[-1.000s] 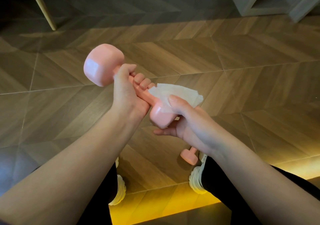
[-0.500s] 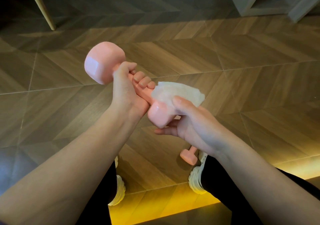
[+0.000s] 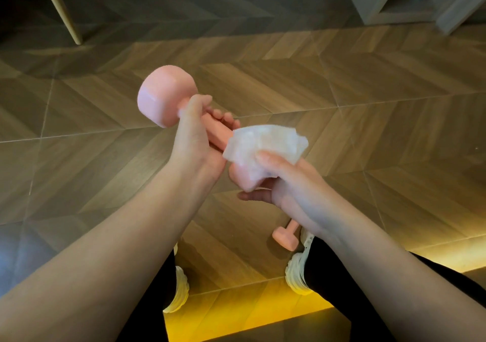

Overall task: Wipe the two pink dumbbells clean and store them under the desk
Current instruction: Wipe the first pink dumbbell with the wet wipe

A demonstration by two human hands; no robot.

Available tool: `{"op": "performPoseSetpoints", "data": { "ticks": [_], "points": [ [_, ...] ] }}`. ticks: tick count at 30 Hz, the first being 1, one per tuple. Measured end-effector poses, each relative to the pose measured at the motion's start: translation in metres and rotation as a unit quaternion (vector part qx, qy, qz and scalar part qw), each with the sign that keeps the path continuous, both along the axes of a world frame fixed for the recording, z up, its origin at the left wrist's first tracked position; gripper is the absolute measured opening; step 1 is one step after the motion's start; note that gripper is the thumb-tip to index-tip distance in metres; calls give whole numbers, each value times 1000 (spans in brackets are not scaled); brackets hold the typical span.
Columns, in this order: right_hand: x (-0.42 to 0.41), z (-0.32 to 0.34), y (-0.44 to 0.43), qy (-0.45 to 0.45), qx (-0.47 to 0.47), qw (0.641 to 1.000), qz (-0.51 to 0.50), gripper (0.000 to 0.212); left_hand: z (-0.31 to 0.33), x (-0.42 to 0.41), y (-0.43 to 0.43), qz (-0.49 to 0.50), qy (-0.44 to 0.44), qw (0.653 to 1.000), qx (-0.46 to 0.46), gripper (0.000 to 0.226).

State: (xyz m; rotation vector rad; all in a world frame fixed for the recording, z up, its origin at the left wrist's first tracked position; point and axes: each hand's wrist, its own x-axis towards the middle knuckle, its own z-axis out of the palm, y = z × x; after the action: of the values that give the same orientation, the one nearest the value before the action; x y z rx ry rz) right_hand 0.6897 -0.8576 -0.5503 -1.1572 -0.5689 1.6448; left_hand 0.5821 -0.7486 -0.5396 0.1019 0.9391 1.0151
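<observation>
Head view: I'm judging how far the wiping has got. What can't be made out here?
All in the head view.
Held dumbbell: near head mostly under the wipe and right hand; its cleanliness cannot be told.
Its handle: wrapped by the left hand.
Second dumbbell on the floor: far end hidden behind the right hand's wrist.
Wipe: blurred, so any dirt on it is unreadable.

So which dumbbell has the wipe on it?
The raised dumbbell, gripped by the left hand, right hand pressing a wipe on it; the other dumbbell lies on the floor.
</observation>
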Motion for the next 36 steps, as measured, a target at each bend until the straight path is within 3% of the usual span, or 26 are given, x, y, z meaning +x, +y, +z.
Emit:
{"op": "performPoseSetpoints", "data": {
  "ticks": [3, 6, 10, 14, 20, 23, 27, 33, 36],
  "points": [
    [-2, -1, -2, -49, 36, 997, 37, 53, -1, -5, 2, 33, -10, 999, -35, 32],
    [-13, -3, 0, -59, 13, 998, -4, 48, 0, -9, 3, 39, -5, 999, -19, 34],
    [-6, 2, 3, 27, -87, 996, -21, 53, 2, -11, 1, 24, -4, 1000, 11, 34],
    [1, 2, -3, 81, -36, 995, 36, 49, 3, -11, -2, 6, 5, 999, 31, 34],
    [-14, 2, 0, -12, -70, 997, 0, 58, 3, -8, -6, 1, 17, 999, 39, 35],
    [-6, 7, -1, 20, -112, 993, 40, 63, 4, -7, -5, -4, 7, 999, 42, 38],
    [-1, 8, -7, 95, -65, 991, 61, 47, 3, -11, -3, -18, 7, 999, 44, 34],
    [-20, 4, -2, -48, -84, 995, -9, 67, 2, -7, -5, -28, -1, 998, 55, 36],
    [-16, 4, 0, -47, -107, 993, -31, 70, 2, -2, -4, -31, -6, 998, 63, 37]
  ]
}}
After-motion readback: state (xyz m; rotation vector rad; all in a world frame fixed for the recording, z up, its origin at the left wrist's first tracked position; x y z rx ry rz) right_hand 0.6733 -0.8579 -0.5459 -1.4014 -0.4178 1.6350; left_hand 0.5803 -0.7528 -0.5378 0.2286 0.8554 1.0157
